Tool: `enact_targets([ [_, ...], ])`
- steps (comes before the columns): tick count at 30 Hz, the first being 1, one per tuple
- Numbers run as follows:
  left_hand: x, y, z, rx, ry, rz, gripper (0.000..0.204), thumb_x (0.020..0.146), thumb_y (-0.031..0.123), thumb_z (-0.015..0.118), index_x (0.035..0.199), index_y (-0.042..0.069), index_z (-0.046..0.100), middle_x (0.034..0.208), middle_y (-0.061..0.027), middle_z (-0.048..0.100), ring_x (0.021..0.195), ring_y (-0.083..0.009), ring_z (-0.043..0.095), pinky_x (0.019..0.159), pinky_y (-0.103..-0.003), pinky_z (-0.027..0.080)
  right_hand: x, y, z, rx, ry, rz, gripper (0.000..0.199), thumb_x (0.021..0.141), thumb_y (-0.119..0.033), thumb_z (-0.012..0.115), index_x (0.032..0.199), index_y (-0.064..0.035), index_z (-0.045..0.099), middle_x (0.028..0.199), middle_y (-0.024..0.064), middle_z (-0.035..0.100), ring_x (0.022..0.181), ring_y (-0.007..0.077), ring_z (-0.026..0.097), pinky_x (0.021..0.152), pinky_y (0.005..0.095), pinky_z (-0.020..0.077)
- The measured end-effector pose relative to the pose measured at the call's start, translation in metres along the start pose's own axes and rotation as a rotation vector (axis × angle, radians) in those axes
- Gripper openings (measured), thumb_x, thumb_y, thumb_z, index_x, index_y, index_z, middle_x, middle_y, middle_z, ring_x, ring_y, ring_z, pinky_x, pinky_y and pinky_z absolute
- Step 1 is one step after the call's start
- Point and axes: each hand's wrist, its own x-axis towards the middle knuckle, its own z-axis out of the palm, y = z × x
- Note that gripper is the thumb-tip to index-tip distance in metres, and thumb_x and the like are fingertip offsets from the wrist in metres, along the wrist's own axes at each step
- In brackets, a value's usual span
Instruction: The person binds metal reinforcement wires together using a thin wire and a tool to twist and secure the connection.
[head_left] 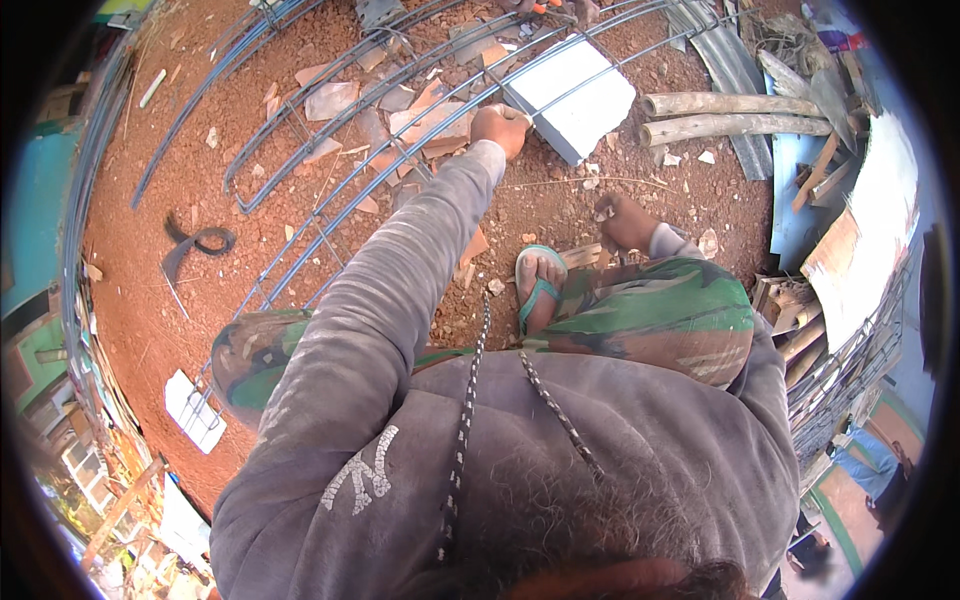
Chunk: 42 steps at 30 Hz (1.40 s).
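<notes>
A cage of long blue-grey steel reinforcing bars (345, 208) runs diagonally over the ground, joined by thin cross ties. At its near bar, beside the corner of a white block (575, 95), my left hand (503, 130) is closed round the steel. The bars cross over the block's top face. My right hand (628, 222) is low over the soil, right of my sandalled foot (540, 285). Its fingers are curled, and whatever they hold is too small to make out.
Broken tiles (430, 125) lie under the cage. Two wooden poles (740, 127) and corrugated sheets (722, 75) are at the right. Another person's hands (575, 10) show at the top edge, near something orange. A black strap (195, 243) and a white slab (195, 410) lie left.
</notes>
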Motion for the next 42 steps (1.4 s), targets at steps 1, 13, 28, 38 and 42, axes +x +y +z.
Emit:
enact_targets([
  [1,0.000,-0.001,-0.002,-0.029,-0.020,-0.015,0.022,0.080,0.027,0.086,0.081,0.006,0.078,0.082,-0.0130,0.078,0.077,-0.0237,0.074,0.077,-0.037,0.057,-0.017,-0.009,-0.005,0.852,0.160,0.266,0.038,0.093,-0.014,0.057,0.128,0.0004,0.065,0.100,0.0169,0.077,0.089,0.0300,0.076,0.081,0.0455,0.0606],
  [13,0.004,-0.008,-0.013,-0.134,-0.163,-0.033,0.023,0.089,0.028,0.079,0.097,0.006,0.080,0.081,-0.0053,0.075,0.064,-0.0115,0.064,0.058,-0.031,0.049,-0.017,-0.006,-0.060,0.876,0.622,-0.089,0.042,0.103,-0.032,0.061,0.118,0.0060,0.072,0.100,0.0183,0.078,0.098,0.0360,0.075,0.090,0.0480,0.0579],
  [28,0.002,-0.011,-0.011,0.034,-0.006,0.059,0.036,0.090,0.035,0.074,0.096,0.000,0.079,0.089,-0.0140,0.078,0.076,-0.0221,0.073,0.072,-0.035,0.055,0.055,-0.055,-0.028,1.041,0.228,0.129,0.051,0.107,-0.030,0.051,0.066,-0.0002,0.059,0.056,0.0091,0.056,0.041,0.0223,0.055,0.035,0.0379,0.0432],
  [38,0.002,-0.014,-0.010,0.017,-0.133,-0.043,0.041,0.095,0.041,0.067,0.089,0.001,0.079,0.088,-0.0184,0.077,0.088,-0.0327,0.074,0.082,-0.043,0.055,0.090,-0.070,-0.043,1.032,0.320,0.084,0.046,0.108,-0.035,0.052,0.076,-0.0034,0.064,0.062,0.0083,0.062,0.053,0.0217,0.063,0.048,0.0371,0.0528],
  [42,0.010,-0.010,0.003,-0.193,-0.137,-0.127,0.040,0.096,0.039,0.069,0.096,0.000,0.079,0.090,-0.0140,0.078,0.086,-0.0270,0.073,0.079,-0.041,0.054,0.091,-0.070,-0.042,1.094,0.339,0.101,0.043,0.109,-0.036,0.052,0.084,-0.0024,0.064,0.066,0.0079,0.064,0.056,0.0209,0.065,0.049,0.0366,0.0545],
])
